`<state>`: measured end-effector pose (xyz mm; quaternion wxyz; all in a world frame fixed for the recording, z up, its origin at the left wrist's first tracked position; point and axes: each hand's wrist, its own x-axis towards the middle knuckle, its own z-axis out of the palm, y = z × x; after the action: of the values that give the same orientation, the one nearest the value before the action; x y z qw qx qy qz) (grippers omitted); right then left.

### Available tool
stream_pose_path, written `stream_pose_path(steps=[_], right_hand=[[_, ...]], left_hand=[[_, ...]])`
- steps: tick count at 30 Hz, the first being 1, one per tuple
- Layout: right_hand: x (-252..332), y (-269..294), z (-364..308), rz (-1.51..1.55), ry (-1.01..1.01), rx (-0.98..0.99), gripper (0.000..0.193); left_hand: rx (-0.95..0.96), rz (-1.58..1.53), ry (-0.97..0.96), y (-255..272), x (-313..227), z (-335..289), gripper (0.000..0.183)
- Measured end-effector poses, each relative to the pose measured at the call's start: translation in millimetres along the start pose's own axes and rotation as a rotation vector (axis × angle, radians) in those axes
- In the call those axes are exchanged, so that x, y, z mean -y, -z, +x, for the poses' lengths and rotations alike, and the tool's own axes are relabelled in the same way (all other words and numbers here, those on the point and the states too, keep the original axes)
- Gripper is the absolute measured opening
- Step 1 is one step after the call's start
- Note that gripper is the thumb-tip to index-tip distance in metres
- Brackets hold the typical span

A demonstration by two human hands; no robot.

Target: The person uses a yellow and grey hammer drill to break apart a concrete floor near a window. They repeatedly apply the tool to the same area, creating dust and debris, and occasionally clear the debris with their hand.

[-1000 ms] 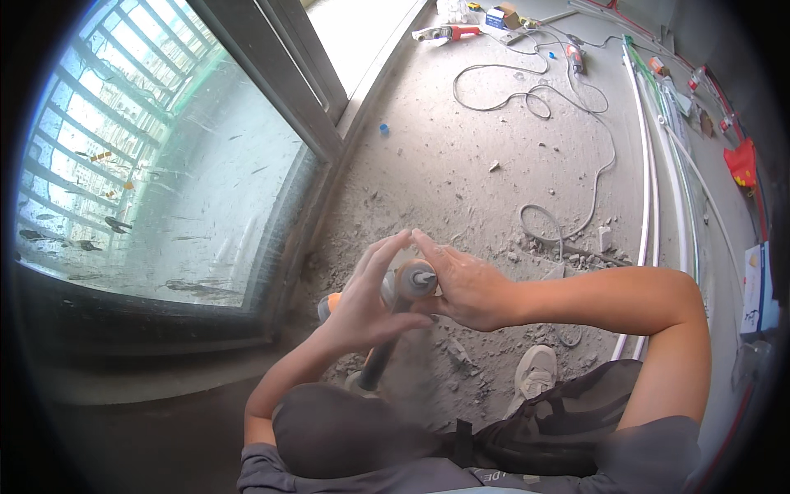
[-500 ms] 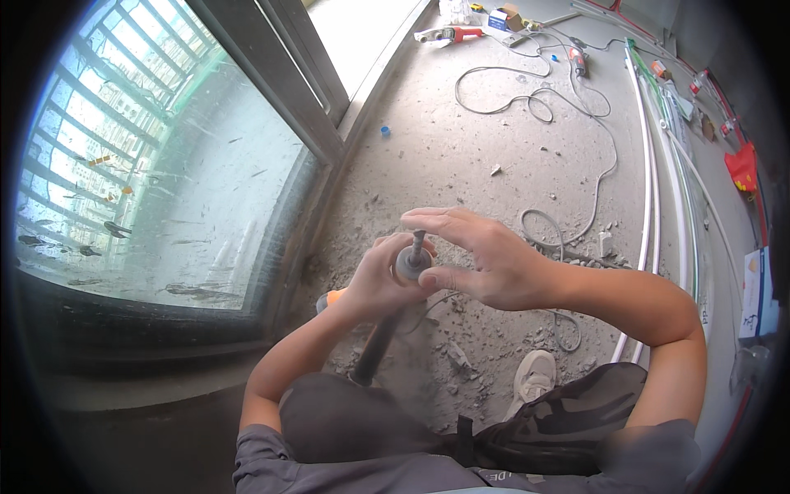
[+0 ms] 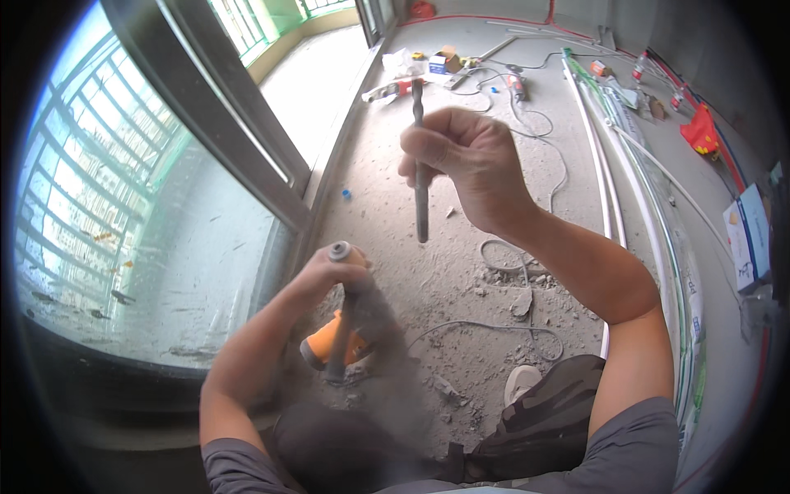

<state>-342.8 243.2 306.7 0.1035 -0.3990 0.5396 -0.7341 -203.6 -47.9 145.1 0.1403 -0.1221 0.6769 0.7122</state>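
Observation:
Between thumb and fingers of my right hand (image 3: 465, 156) is a dark metal drill bit (image 3: 422, 212), held upright with both ends showing above and below the grip. It is apart from the drill. My left hand (image 3: 321, 276) is wrapped round the front end of an orange and black hammer drill (image 3: 325, 344), just below its chuck (image 3: 339, 250). The chuck faces up, and its round mouth holds no bit. A dark bar, blurred, runs down from my left hand beside the orange body. The drill's lower part is partly lost in the blur near my knee.
Rubble (image 3: 448, 391) lies around my shoe, with a grey cable (image 3: 494, 325) looping over the dusty floor. White pipes (image 3: 588, 140) run along the right. A framed glass door (image 3: 206, 280) stands close on the left. Power tools (image 3: 516, 85) and boxes (image 3: 445, 62) lie farther off.
The bit has come out of the chuck; my right hand has lifted it up and forward. My left hand and the drill have shifted left. The view has tilted up toward the far floor.

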Motion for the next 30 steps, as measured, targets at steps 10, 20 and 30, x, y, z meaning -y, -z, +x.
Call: stream_pose_path(steps=[10,20,30], right_hand=[[-74,185,-95,0.28,-0.93,-0.078,0.038],[-164,233,-157,0.343,-1.11,-0.47,0.037],[-59,174,-187,0.75,-1.064,-0.568,0.036]], left_hand=[[-0.229,0.436,0.486,4,46,219,0.033],[-0.044,0.853,-0.234,-149,56,239,0.043],[-0.009,0.739,0.633,-97,60,-105,0.037]])
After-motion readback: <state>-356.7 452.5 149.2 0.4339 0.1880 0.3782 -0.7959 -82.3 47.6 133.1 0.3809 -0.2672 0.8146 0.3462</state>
